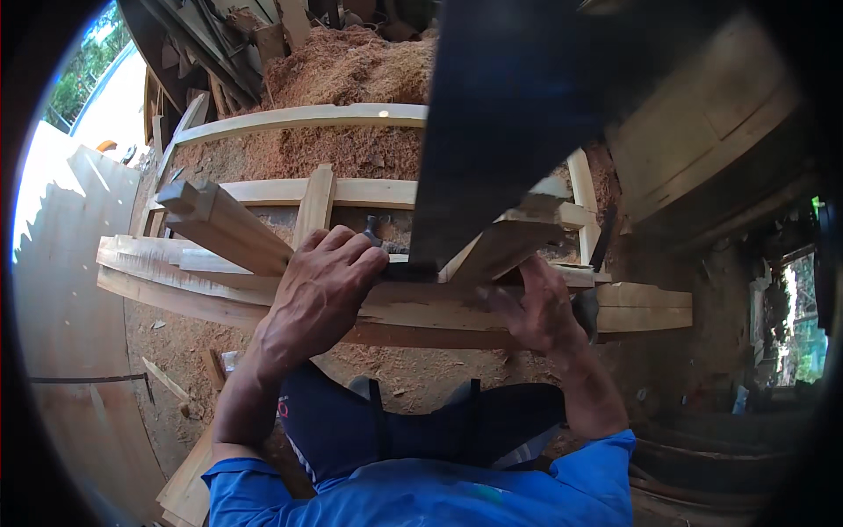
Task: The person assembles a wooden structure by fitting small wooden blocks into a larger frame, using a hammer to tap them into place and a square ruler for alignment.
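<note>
My left hand (325, 277) is closed, knuckles up, above a long pale timber beam (404, 307). Its fingertips are at the low end of a large dark flat blade-like thing (500, 114) that rises close to the camera and hides much of the middle; its exact kind cannot be made out. My right hand (544, 307) is beside a short wooden post (505, 250) standing up from the beam, thumb and fingers apart and slightly blurred. Left of my left hand, another post (228, 224) with a cut tenon end leans up from the beam.
A wooden frame of rails (299, 121) lies beyond the beam. Behind it is a heap of reddish shavings (351, 70). Small dark metal things (373, 230) are near my left fingers. Offcuts (189, 487) and a large board (83, 281) lie left; boards stand at right.
</note>
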`<state>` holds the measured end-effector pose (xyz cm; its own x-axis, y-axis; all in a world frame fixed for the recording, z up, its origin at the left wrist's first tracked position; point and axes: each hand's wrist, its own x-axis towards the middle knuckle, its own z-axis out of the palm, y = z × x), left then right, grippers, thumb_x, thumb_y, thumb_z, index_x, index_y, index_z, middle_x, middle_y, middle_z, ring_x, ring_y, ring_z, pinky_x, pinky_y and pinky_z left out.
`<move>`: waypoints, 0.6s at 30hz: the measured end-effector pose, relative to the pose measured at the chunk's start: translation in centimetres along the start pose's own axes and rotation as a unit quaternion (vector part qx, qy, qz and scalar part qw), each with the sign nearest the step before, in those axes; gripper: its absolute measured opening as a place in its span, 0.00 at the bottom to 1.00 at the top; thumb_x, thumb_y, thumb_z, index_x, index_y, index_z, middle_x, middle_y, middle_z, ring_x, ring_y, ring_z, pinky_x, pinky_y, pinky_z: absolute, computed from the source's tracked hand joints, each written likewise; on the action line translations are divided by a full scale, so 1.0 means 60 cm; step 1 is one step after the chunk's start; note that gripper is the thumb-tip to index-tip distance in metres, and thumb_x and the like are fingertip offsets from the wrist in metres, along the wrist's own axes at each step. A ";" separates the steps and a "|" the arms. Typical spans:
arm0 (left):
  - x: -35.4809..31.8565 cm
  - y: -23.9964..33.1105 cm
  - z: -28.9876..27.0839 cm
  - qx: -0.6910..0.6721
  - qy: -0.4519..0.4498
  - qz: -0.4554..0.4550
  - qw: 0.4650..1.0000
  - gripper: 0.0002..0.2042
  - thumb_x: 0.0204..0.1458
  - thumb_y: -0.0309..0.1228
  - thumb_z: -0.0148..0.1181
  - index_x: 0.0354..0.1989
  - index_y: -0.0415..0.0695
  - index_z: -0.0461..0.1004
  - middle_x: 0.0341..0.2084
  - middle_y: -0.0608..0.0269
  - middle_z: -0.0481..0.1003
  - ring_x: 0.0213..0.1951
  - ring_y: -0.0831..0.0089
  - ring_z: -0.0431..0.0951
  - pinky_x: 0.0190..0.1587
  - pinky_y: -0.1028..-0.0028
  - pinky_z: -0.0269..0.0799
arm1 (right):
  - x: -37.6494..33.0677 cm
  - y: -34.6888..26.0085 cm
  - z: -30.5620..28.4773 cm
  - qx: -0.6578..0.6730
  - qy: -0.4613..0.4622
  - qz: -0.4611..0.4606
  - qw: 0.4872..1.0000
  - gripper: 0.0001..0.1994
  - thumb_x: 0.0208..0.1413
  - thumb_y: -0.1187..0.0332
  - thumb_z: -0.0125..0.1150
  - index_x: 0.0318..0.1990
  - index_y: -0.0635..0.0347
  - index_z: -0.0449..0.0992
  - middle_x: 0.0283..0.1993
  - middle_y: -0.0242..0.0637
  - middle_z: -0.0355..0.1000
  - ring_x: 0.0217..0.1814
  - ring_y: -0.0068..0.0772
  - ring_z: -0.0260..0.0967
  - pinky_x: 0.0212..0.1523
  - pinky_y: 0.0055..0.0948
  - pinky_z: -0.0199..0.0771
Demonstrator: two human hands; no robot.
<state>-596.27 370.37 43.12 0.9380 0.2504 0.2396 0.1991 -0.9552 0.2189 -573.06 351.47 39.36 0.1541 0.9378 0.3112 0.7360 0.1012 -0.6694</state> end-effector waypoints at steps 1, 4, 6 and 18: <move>0.004 -0.012 0.016 0.024 0.038 0.039 0.998 0.08 0.49 0.24 0.56 0.38 0.44 0.72 0.32 0.60 0.71 0.43 0.60 0.73 0.50 0.63 0.67 | 0.004 0.010 0.014 -0.043 0.018 -0.001 0.999 0.28 0.54 0.68 0.69 0.60 0.69 0.67 0.55 0.58 0.73 0.57 0.58 0.73 0.58 0.49 0.71; 0.003 -0.007 0.021 0.034 0.041 0.055 0.997 0.05 0.52 0.24 0.56 0.37 0.43 0.71 0.33 0.59 0.72 0.42 0.59 0.74 0.48 0.62 0.67 | 0.003 -0.008 0.017 -0.006 0.046 0.000 0.999 0.24 0.57 0.69 0.67 0.59 0.68 0.68 0.52 0.57 0.75 0.58 0.52 0.74 0.56 0.49 0.72; 0.002 -0.016 0.028 0.057 0.093 0.087 0.990 0.09 0.53 0.26 0.62 0.41 0.42 0.70 0.32 0.56 0.72 0.38 0.53 0.74 0.45 0.58 0.67 | 0.013 -0.004 0.018 0.014 0.023 0.015 1.000 0.23 0.59 0.72 0.64 0.60 0.67 0.66 0.53 0.54 0.76 0.59 0.50 0.75 0.57 0.46 0.73; 0.027 0.009 0.029 0.102 -0.018 0.036 0.994 0.18 0.49 0.36 0.71 0.45 0.44 0.73 0.35 0.52 0.79 0.44 0.52 0.80 0.47 0.55 0.74 | 0.011 -0.009 0.002 -0.014 0.067 -0.035 0.997 0.34 0.58 0.57 0.68 0.67 0.63 0.62 0.56 0.54 0.74 0.62 0.45 0.71 0.62 0.43 0.70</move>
<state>-594.14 370.02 41.98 0.9610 0.1769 0.2125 0.1801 -0.9836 0.0044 -573.45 352.06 39.85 0.1873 0.8761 0.4442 0.7652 0.1533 -0.6252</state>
